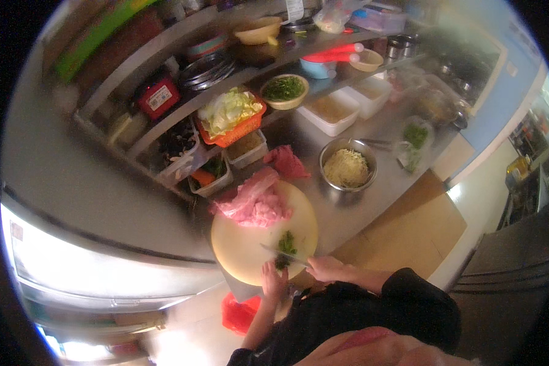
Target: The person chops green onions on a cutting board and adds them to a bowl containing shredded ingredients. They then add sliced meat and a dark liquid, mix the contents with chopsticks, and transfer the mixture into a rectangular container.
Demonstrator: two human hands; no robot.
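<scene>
My right hand is closed round the handle of a kitchen knife. Its blade lies across a small bunch of leafy greens on a round, pale yellow cutting board. At the board's near edge, my left hand grips the near end of the greens, its fingertips close to the blade. A large piece of raw pink meat covers the far part of the board. Beyond it, on the metal counter, lies a smaller, redder piece of meat.
Right of the board stands a steel bowl of pale shreds. Behind are white tubs, an orange basket of cabbage and a bowl of chopped greens. A bag of greens lies far right. Shelves overhang the back.
</scene>
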